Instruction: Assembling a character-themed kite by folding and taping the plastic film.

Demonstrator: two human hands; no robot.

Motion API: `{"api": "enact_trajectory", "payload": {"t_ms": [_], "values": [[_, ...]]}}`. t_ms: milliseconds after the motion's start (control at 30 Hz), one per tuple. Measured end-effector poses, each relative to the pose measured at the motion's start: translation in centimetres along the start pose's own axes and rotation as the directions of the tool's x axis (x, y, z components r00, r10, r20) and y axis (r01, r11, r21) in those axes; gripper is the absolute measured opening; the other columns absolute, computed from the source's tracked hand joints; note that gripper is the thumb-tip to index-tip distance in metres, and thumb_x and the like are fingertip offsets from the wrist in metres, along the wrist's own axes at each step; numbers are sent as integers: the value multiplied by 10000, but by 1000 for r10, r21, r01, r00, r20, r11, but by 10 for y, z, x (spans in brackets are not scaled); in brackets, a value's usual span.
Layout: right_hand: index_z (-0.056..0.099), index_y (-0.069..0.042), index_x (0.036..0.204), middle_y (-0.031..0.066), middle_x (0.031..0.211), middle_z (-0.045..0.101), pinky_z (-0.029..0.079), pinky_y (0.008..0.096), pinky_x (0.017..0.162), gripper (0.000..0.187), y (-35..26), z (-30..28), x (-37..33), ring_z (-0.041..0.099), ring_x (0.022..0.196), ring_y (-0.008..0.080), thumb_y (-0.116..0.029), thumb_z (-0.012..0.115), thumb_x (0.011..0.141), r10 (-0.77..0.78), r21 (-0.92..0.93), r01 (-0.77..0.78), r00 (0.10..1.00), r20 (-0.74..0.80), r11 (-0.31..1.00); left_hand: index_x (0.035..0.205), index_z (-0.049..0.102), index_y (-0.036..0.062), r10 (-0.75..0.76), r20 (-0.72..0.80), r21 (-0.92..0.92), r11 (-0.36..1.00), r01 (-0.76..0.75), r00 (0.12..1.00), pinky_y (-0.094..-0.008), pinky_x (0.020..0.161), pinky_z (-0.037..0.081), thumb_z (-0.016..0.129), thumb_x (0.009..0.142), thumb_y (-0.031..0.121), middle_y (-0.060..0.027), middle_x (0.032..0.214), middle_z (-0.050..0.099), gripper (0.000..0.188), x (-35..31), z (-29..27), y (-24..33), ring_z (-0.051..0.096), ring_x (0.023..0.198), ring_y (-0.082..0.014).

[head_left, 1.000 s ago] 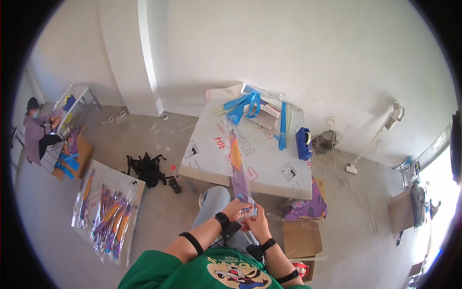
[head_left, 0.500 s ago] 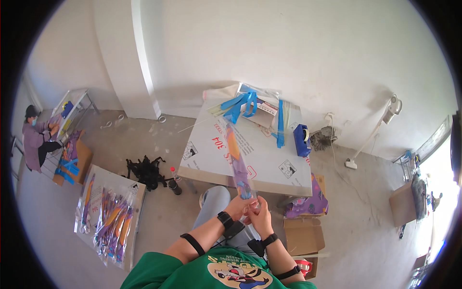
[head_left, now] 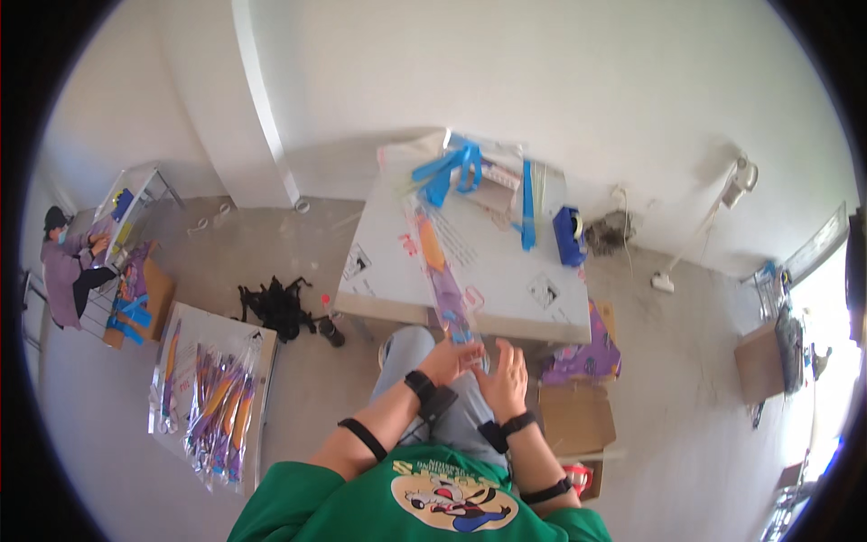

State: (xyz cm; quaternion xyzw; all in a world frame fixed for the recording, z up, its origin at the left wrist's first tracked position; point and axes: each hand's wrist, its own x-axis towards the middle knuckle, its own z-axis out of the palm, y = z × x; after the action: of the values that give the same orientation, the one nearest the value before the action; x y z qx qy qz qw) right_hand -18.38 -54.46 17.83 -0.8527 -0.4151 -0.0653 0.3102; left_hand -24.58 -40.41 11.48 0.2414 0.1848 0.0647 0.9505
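Note:
A long, narrow clear plastic sleeve (head_left: pixel 442 285) with folded purple and orange printed material inside reaches from my lap over the work table (head_left: pixel 379 303). Its near end is in my left hand (head_left: pixel 449 361), whose fingers are closed around it. Just right of that end is my right hand (head_left: pixel 504 378), with fingers spread and nothing seen in them. Blue strips (head_left: pixel 442 185) lie at the table's far side, next to a clear-wrapped pack (head_left: pixel 497 188). At the right edge stands a blue tape dispenser (head_left: pixel 569 237).
Several similar filled sleeves (head_left: pixel 219 406) lie on a lower board (head_left: pixel 172 443) at left. A black tangled heap (head_left: pixel 274 307) and a dark bottle (head_left: pixel 331 332) are on the floor. An open cardboard box (head_left: pixel 575 420) sits right of my legs. A person (head_left: pixel 72 266) works far left.
My right hand has let go of the sleeve's near end, moved slightly right and spread its fingers. My left hand still holds the sleeve. The view has shifted slightly.

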Motion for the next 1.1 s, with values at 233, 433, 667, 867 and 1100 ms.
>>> {"api": "enact_trajectory", "payload": {"t_ms": [233, 433, 667, 867, 1100], "values": [[430, -11, 1213, 81, 820, 595, 492, 258, 523, 515, 33, 12, 8, 612, 605, 129, -4, 694, 770, 292, 576, -551, 825, 484, 604, 1140, 561, 52, -167, -49, -109, 981, 161, 985, -411, 949, 467, 594, 909, 205, -123, 1159, 613, 278, -22, -10, -2, 579, 1108, -251], [528, -12, 1097, 90, 831, 591, 509, 288, 592, 360, 45, 12, -6, 627, 687, 167, 34, 662, 766, 299, 590, -570, 814, 497, 572, 1169, 520, 69, -274, -53, -155, 952, 263, 960, -432, 942, 489, 555, 930, 143, -150, 1189, 585, 253, -39, -9, -16, 593, 1098, -267], [666, -84, 814, 69, 902, 588, 483, 380, 776, 201, 4, -27, 7, 568, 880, 279, -20, 697, 627, -326, 347, 260, 934, 147, 901, 1393, 272, 94, -250, -58, -118, 963, 242, 967, -404, 918, 497, 459, 948, 47, -170, 1179, 572, 485, -49, 6, -9, 622, 1026, -259], [649, -81, 795, 52, 855, 581, 481, 360, 764, 174, 0, -34, 18, 569, 859, 257, -50, 711, 635, -429, 361, 342, 882, 193, 867, 1426, 231, 94, -232, 65, -66, 970, 236, 971, -390, 883, 499, 418, 961, 80, -146, 1132, 586, 501, -45, 9, 4, 627, 991, -254], [607, -88, 773, 49, 807, 569, 473, 370, 738, 175, -10, -38, 28, 558, 817, 261, -70, 718, 638, -465, 412, 348, 855, 228, 842, 1462, 98, 51, -198, 44, -94, 975, 202, 979, -348, 794, 524, 398, 956, 33, -144, 1042, 577, 588, -44, 32, 19, 629, 873, -224]]}}
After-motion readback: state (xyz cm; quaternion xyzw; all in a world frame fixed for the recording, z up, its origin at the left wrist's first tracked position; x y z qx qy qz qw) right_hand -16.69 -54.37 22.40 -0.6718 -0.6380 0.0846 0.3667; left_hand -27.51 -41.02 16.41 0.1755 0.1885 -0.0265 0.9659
